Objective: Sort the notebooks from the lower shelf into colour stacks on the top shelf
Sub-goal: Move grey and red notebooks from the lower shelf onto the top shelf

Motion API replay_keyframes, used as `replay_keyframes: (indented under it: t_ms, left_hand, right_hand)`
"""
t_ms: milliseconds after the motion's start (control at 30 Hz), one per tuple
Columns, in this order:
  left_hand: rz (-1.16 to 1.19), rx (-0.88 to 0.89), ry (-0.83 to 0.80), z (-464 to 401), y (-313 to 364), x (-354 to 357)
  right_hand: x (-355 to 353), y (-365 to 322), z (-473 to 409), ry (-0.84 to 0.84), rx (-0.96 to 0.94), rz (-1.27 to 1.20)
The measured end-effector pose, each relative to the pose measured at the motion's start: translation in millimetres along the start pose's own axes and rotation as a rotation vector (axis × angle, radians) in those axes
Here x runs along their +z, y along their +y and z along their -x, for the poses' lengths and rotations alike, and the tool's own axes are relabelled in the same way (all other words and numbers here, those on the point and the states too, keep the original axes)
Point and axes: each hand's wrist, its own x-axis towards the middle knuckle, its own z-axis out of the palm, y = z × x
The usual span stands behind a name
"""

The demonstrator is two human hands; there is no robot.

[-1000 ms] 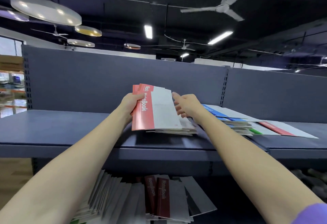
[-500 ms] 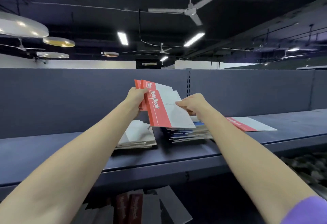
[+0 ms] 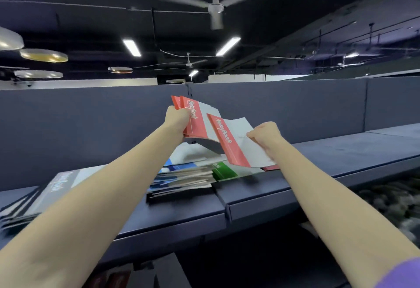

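While both arms reach over the top shelf [image 3: 250, 199], the left hand [image 3: 176, 120] is curled round the spine side of a small bundle of red notebooks [image 3: 193, 117]; at least two red spines show in it, fanned slightly, though the exact count cannot be told. The right hand [image 3: 264, 135], fingers closed in a pinch, grips the pale edge of one single red notebook [image 3: 236, 144], which tilts down to the right, held above the shelf and overlapping the bundle's lower corner. On the shelf lie three visible groups. A grey stack [image 3: 45, 192] sits at the left, partly behind the left forearm. A blue stack [image 3: 181, 176] of many thin books lies in the middle, directly below the held notebooks. One green notebook [image 3: 223, 170] lies touching the blue stack's right side, and a sliver of dark red cover [image 3: 271, 167] shows just beyond it, under the held notebook. Below the shelf, dark red notebooks [image 3: 113, 277] are faintly visible on the lower level, too dim to count. One ceiling fan [image 3: 214, 3] hangs overhead, blurred.
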Motion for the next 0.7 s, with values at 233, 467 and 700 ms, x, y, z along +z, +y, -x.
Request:
replay_keyframes:
  t_ms: [233, 467, 700]
  left_hand:
    - [-0.13, 0.031, -0.007, -13.1, -7.8, 59.8]
    - [-0.112, 0.027, -0.064, -20.8, -28.3, 94.9]
    - [-0.2, 0.218, -0.019, -24.6, -32.8, 101.4]
  right_hand:
    - [-43.9, 42.5, -52.3, 0.102, 0.031, 0.343]
    - [-38.2, 77.5, -67.1, 0.048, 0.006, 0.719]
    - [-23.6, 65.3, -68.7, -0.11, -0.166, 0.163]
